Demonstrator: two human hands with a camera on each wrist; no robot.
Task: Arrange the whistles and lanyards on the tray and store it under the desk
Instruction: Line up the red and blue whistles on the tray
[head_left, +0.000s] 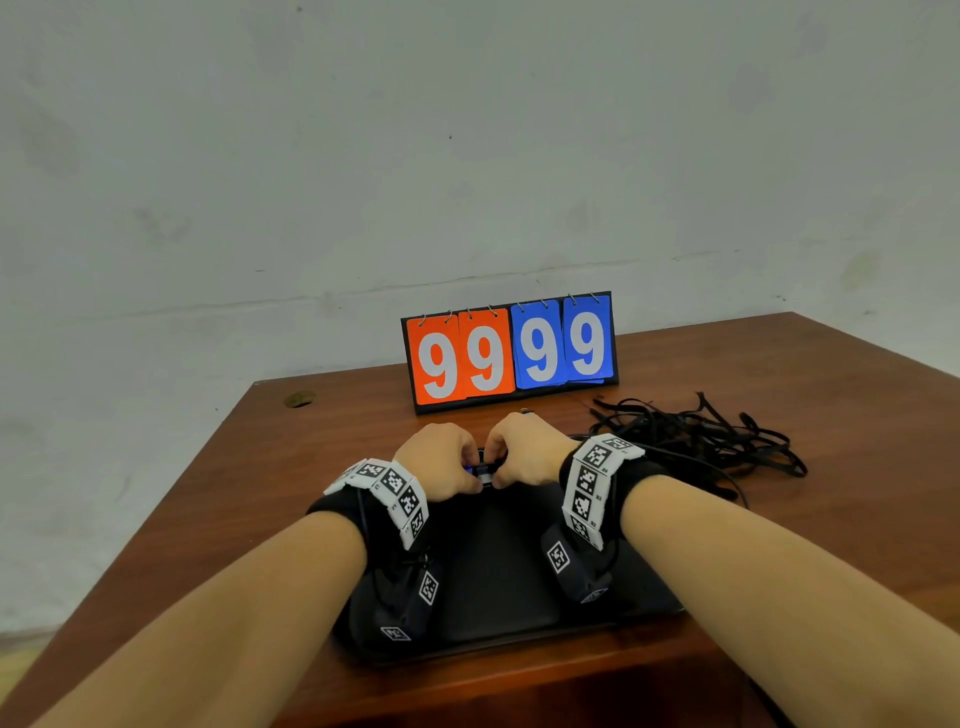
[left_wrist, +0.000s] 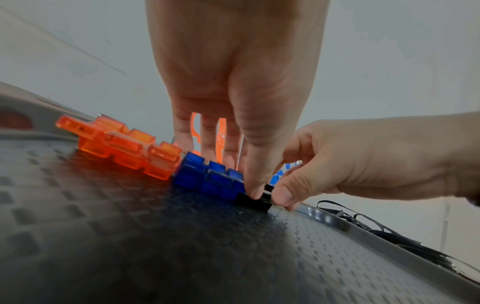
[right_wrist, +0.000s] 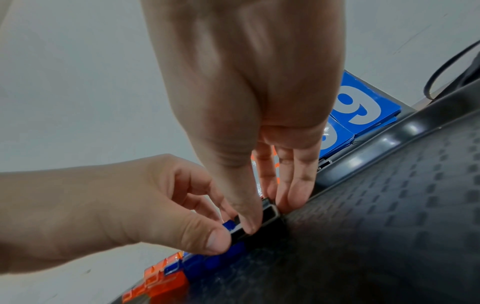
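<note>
A black textured tray (head_left: 498, 571) lies on the brown desk (head_left: 270, 467). Along its far edge stand several orange whistles (left_wrist: 116, 146) and blue whistles (left_wrist: 207, 176) in a row. At the row's right end sits a black whistle (left_wrist: 255, 202), also seen in the right wrist view (right_wrist: 262, 220). My left hand (head_left: 470, 467) and right hand (head_left: 496, 467) meet over it, each pinching it between thumb and fingers. The left thumb (left_wrist: 254, 189) presses on its top and the right thumb (right_wrist: 249, 224) sits beside that. A tangled pile of black lanyards (head_left: 696, 436) lies on the desk right of the tray.
A flip scoreboard (head_left: 511, 353) reading 99 99 in orange and blue stands just behind the tray's far edge, close to the hands. A pale wall rises behind the desk. The desk's left edge (head_left: 171, 525) runs near the tray.
</note>
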